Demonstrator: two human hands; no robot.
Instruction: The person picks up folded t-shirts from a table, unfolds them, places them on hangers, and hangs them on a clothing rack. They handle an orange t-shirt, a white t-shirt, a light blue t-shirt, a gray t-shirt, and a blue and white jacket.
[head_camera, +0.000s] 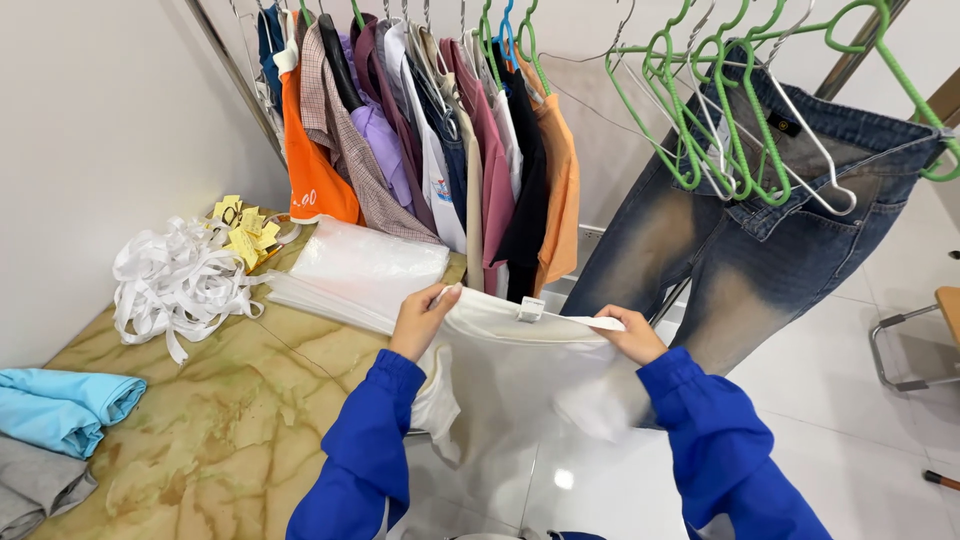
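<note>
Both hands, left hand (420, 318) and right hand (628, 338), gripped the clear zip bag (520, 375) by its top edge, stretching the mouth taut.

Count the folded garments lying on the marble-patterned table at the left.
2: a light blue folded garment at the table's left edge, and a grey folded garment just below it, at the frame's corner. More may lie outside the frame.

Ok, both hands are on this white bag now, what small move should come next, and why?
Probably slide the zip slider along the top edge, because the left hand and right hand hold the translucent white bag stretched by its upper corners, and the slider sits between them.
</note>
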